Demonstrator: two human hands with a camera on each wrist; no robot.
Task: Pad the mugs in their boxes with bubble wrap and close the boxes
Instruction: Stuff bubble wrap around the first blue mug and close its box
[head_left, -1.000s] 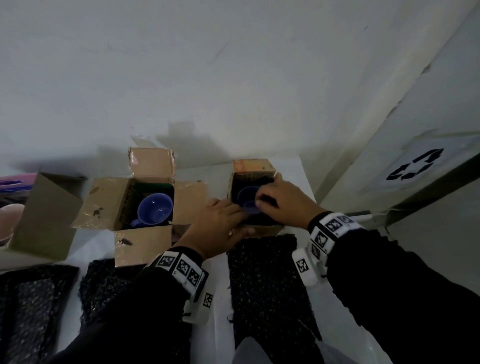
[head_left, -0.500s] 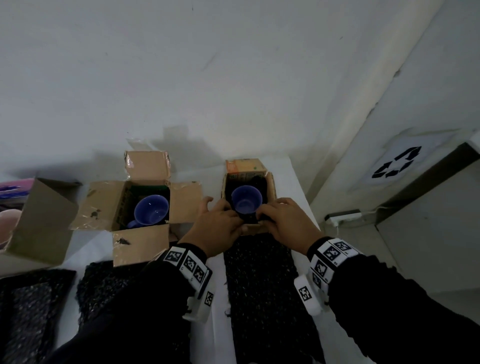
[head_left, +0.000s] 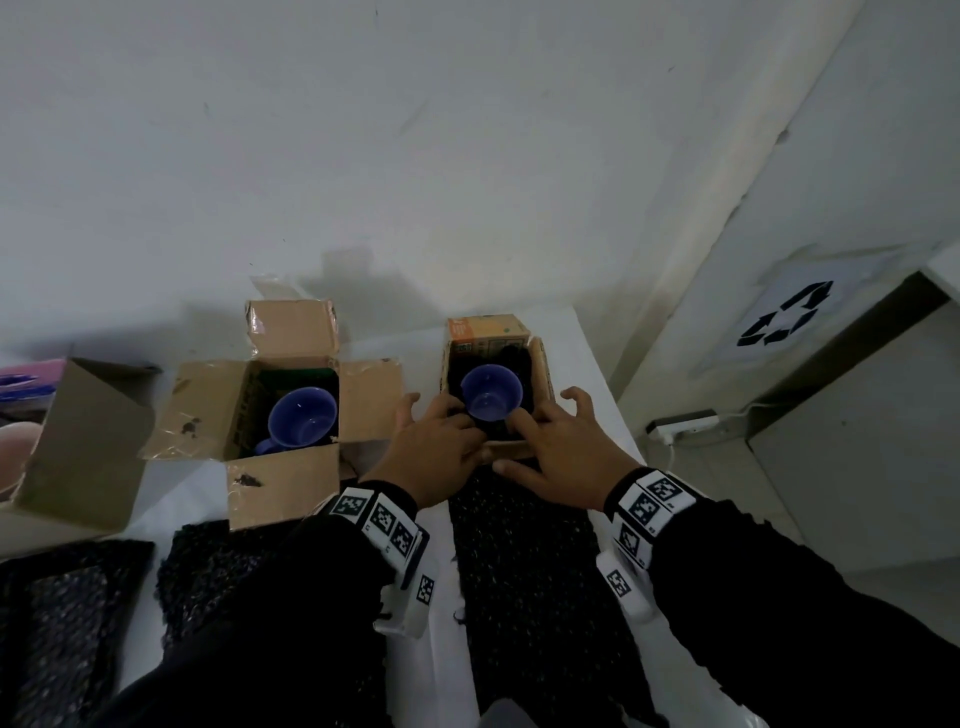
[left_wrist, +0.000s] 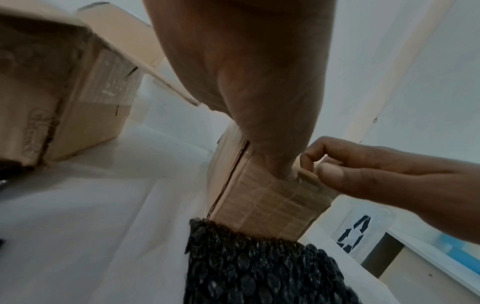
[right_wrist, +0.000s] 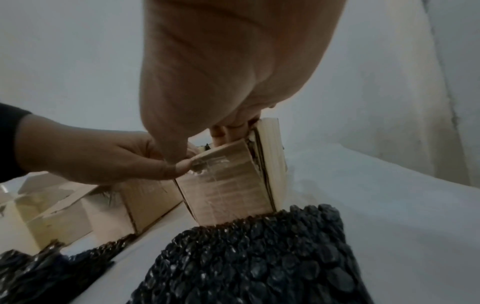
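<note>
Cardboard makes up the small box (head_left: 496, 384) at the far right of the white table (head_left: 582, 358), and a blue mug (head_left: 491, 392) stands upright inside it with dark padding around it. Both hands meet at the box's near edge. The left hand (head_left: 434, 447) has its fingers curled over the near left corner, thumb against the near wall. The right hand (head_left: 558, 452) pinches the near flap (left_wrist: 307, 175) between thumb and forefinger, as the left wrist view shows plainly; its other fingers spread loosely toward the right wall. The mug sits just beyond both sets of fingertips, touching neither as far as can be seen. A strip of black bubble wrap (head_left: 524, 561) lies flat on the table, its far end touching the box's near wall, under the wrists. To the left, a larger box (head_left: 280, 410) stands with all four flaps open and a second blue mug (head_left: 301, 423) lying tilted inside. More black bubble wrap (head_left: 208, 571) lies near that box.
</note>
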